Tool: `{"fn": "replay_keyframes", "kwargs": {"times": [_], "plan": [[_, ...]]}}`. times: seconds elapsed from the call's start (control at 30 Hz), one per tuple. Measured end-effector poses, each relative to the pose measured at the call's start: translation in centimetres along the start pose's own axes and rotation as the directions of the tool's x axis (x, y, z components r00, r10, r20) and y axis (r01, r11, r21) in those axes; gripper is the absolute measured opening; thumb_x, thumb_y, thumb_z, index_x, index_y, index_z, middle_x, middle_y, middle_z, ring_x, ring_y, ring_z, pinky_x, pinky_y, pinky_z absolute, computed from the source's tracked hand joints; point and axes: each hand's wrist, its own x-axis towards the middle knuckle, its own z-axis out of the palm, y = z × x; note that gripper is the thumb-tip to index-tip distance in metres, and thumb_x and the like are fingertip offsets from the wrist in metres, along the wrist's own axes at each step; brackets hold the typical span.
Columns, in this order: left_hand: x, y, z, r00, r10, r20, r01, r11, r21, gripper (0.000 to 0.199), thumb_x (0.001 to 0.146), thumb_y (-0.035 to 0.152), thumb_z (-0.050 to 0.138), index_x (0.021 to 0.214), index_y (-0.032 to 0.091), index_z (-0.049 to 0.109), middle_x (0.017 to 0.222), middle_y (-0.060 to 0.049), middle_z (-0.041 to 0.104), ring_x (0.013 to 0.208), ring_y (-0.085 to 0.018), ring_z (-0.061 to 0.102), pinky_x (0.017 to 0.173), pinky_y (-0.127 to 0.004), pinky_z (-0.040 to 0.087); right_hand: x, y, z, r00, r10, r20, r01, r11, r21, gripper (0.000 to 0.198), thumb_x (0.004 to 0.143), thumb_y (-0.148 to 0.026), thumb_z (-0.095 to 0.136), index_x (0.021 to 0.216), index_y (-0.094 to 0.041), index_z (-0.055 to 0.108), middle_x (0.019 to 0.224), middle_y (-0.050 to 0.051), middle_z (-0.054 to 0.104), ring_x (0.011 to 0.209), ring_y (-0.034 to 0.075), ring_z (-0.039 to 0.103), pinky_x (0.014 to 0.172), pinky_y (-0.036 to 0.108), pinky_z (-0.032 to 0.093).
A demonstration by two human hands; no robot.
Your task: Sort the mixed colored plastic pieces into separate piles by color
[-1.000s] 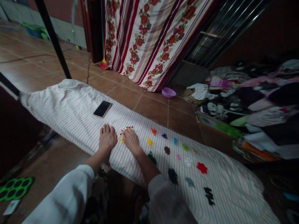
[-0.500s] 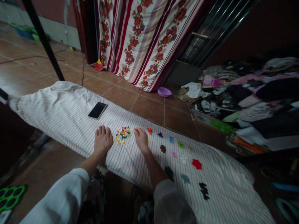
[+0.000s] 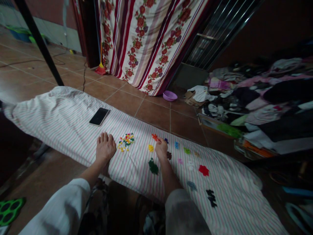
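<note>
On the striped cloth (image 3: pixel 137 163), my left hand (image 3: pixel 105 147) lies palm down with its fingers stretched out, just left of a mixed heap of small coloured pieces (image 3: pixel 126 142). The heap shows yellow, green, white and red bits. My right hand (image 3: pixel 161 148) is closed in a pinch at the edge of a small orange pile (image 3: pixel 154 137); what its fingertips hold, if anything, is too small to name. Close by lie a yellow pile (image 3: pixel 151 148), a dark green pile (image 3: pixel 153 166), a dark blue pile (image 3: pixel 166 140) and a brown pile (image 3: pixel 169 155), partly behind the hand.
More single-colour piles spread rightward, among them light blue (image 3: pixel 176 145), lime green (image 3: pixel 187 150), red (image 3: pixel 203 170), grey (image 3: pixel 192 186) and black (image 3: pixel 211 198). A phone (image 3: pixel 99 116) rests on the cloth's left part. Beyond are a purple basin (image 3: pixel 170 96) and heaped clothes (image 3: pixel 259 101).
My right hand has moved right, from beside the mixed heap to the orange pile, uncovering the yellow and dark green piles. My left hand stays in place; the view has shifted slightly.
</note>
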Motion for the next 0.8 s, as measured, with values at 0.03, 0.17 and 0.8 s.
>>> {"fn": "replay_keyframes", "kwargs": {"times": [0.03,0.17,0.8], "plan": [[0.0,0.0,0.0,1.0,0.0,0.0,0.0,1.0,-0.005,0.04,0.09,0.031,0.035,0.117,0.01,0.057,0.135,-0.023,0.054,0.133,-0.037,0.043,0.106,-0.051,0.034,0.0,0.1,0.1,1.0,-0.007,0.006,0.007,1.0,0.0,0.041,0.071,-0.018,0.039,0.094,-0.016,0.073,0.09,0.01,0.072,0.086,0.021,0.065,0.085,0.034,0.05],[0.0,0.0,-0.1,1.0,-0.007,0.009,0.007,1.0,-0.026,0.04,0.09,0.031,0.034,0.116,0.01,0.057,0.134,-0.023,0.054,0.133,-0.037,0.043,0.106,-0.051,0.033,-0.2,0.1,0.1,0.996,-0.013,0.084,0.012,1.0,0.018,0.048,0.075,-0.016,0.036,0.109,-0.015,0.069,0.103,0.012,0.072,0.096,0.022,0.065,0.089,0.037,0.05],[0.1,0.1,-0.1,1.0,-0.004,0.027,0.003,1.0,0.029,0.041,0.09,0.03,0.036,0.118,0.008,0.056,0.134,-0.025,0.054,0.132,-0.038,0.044,0.106,-0.05,0.034,-0.9,-1.1,-0.9,0.996,-0.072,0.06,0.067,0.994,0.09,0.045,0.075,-0.016,0.038,0.107,-0.014,0.069,0.108,0.013,0.07,0.101,0.022,0.063,0.095,0.038,0.047]]}}
